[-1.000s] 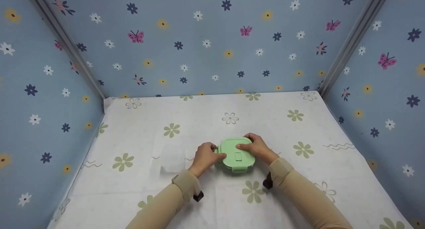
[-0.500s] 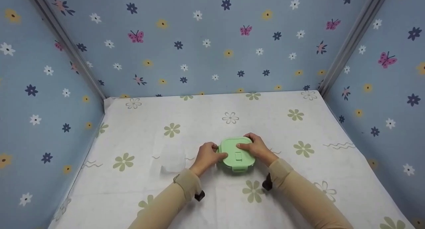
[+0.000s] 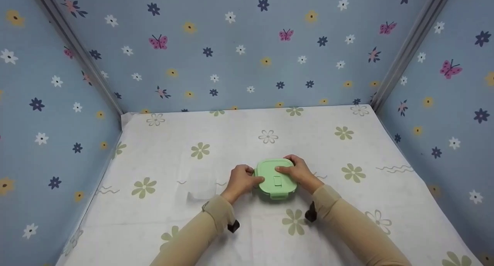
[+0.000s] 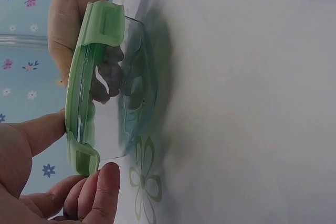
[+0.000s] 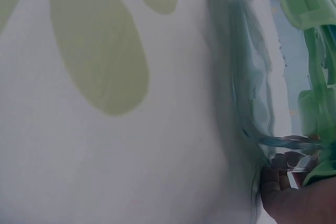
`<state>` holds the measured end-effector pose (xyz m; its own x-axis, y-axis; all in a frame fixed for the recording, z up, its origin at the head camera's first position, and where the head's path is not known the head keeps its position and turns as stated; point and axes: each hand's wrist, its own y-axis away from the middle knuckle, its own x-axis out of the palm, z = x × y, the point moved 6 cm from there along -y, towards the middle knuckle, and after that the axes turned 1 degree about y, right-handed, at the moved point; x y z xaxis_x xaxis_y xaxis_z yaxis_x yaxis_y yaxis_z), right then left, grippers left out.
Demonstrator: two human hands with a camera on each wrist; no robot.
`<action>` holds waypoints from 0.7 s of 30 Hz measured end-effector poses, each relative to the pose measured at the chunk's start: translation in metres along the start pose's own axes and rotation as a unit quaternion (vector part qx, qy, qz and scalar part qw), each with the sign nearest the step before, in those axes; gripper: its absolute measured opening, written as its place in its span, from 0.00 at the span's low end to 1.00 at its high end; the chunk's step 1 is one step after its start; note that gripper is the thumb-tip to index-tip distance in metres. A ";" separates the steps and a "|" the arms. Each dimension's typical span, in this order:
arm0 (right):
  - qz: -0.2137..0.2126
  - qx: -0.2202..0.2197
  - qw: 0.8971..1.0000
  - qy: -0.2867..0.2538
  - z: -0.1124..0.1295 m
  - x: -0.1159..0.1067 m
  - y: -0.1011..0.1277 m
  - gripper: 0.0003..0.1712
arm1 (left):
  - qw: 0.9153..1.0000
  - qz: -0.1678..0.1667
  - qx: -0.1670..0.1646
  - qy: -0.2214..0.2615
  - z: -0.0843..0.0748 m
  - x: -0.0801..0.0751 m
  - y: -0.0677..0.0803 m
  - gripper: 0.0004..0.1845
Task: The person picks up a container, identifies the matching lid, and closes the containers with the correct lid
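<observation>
A round clear glass container [image 4: 134, 85] with a pale green clip lid [image 3: 276, 177] stands on the flowered tablecloth [image 3: 231, 142], near the middle front. My left hand [image 3: 247, 178] grips its left side: the thumb [image 4: 37, 129] lies on the lid's rim, and the fingers [image 4: 100, 192] curl by the left clip. My right hand [image 3: 295, 168] holds the right and far side, thumb on top of the lid. In the right wrist view the glass wall [image 5: 252, 77] and green lid [image 5: 310, 3] fill the right edge, with the fingertips [image 5: 294, 198] pressed against the glass.
A faint clear plastic or glass item [image 3: 200, 185] lies on the cloth just left of my left hand. Blue flowered walls [image 3: 247, 46] close in the table on the left, back and right. Black wrist camera mounts [image 3: 232, 226] hang under both sleeves.
My left thumb has crept slightly further onto the lid. The container and my right hand have stayed where they were.
</observation>
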<state>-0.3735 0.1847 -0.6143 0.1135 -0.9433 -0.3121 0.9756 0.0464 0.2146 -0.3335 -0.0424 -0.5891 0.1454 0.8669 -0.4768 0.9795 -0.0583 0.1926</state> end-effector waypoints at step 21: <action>-0.009 0.007 1.000 0.004 -0.005 0.002 0.002 0.25 | 1.000 0.004 -0.025 0.011 -0.001 0.003 0.002 0.23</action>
<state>-0.3705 0.1841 -0.6190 0.0975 -0.9414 -0.3229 0.9748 0.0250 0.2216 -0.3317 -0.0395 -0.5892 0.1486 0.8773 -0.4564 0.9702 -0.0401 0.2390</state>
